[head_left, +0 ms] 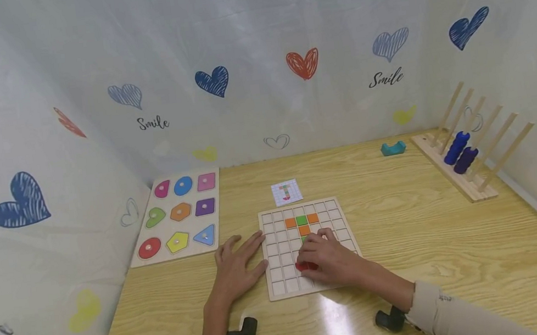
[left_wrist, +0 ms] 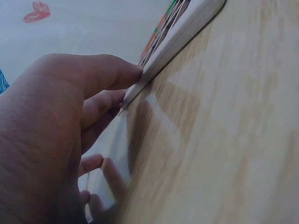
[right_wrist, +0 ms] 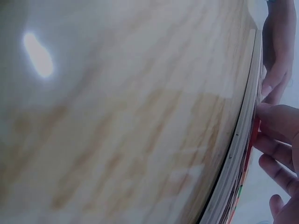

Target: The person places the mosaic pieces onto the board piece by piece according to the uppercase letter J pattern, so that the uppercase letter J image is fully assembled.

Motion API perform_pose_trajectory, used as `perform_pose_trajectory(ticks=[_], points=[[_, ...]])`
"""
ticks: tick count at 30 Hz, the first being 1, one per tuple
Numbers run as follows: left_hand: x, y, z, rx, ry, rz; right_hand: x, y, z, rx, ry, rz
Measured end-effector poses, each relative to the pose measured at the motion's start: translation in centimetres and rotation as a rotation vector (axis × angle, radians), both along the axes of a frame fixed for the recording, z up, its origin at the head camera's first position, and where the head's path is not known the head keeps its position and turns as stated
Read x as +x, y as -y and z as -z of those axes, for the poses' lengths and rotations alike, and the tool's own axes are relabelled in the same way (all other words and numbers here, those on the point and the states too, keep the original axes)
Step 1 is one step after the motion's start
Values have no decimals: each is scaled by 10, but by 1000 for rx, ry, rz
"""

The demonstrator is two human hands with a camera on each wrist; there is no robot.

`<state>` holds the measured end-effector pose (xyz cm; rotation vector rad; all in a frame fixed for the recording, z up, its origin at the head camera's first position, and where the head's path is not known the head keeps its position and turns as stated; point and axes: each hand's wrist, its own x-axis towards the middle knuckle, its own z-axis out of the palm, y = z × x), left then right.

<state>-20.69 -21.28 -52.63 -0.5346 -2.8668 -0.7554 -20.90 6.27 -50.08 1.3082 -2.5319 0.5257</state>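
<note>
A wooden grid board (head_left: 277, 274) lies on the table, with orange tiles (head_left: 313, 218) and green tiles (head_left: 301, 220) set in its upper cells. Over its lower middle, my right hand (head_left: 331, 260) pinches a red tile (head_left: 302, 266) between thumb and finger, low against the board; part of the red is hidden by the fingers. In the right wrist view, red (right_wrist: 255, 129) shows beside the thumb and fingertips. My left hand (head_left: 235, 269) has its fingers spread, thumb and fingertips touching the board's left edge. A small pattern card (head_left: 279, 195) lies just behind the board.
At the left is a shape puzzle board (head_left: 162, 240) with knobbed pieces. A wooden peg stand (head_left: 470, 189) bearing blue and purple pieces is at the right, with a teal piece (head_left: 393, 149) near it. Printed curtains (head_left: 252, 108) surround the table.
</note>
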Motion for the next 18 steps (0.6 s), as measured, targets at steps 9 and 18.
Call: perform_pose_trajectory(ticks=[9, 18], points=[[2, 0, 0, 6, 8, -5, 2, -3, 1, 7, 26, 12], [2, 1, 3, 17, -2, 1, 3, -27, -5, 31, 26, 70]])
